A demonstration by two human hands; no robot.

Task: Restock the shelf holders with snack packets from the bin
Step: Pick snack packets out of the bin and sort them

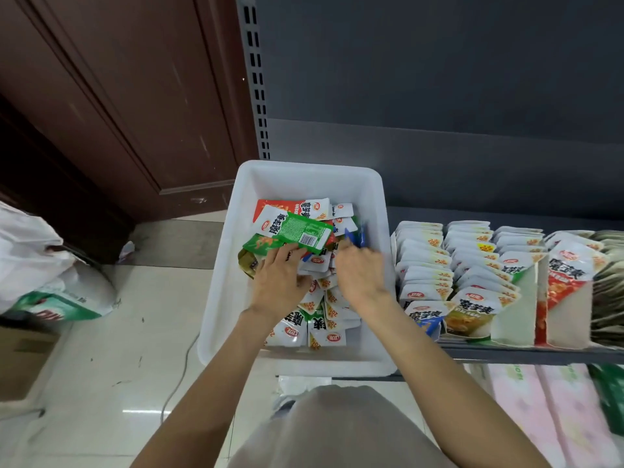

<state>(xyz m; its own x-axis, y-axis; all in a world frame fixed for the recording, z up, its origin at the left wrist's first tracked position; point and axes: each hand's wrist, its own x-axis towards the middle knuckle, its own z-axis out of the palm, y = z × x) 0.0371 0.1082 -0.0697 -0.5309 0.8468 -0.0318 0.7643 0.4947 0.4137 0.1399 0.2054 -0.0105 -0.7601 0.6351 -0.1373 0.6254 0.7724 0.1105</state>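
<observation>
Digging through the white bin [233,251], the left hand [275,280] is pinching a green packet [297,233] while the blurry right hand [359,273] is curling near blue ones (grip unclear); light, crinkly, slippery stuff, probably best grabbed by the edges.

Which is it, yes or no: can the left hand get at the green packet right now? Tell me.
Probably yes. The left hand is already in the bin, fingertips at the green packet, which lies on top with nothing over it.

There is one camera, up on the person's head. It looks down, close over the white bin [221,298] and the shelf [526,353].
</observation>
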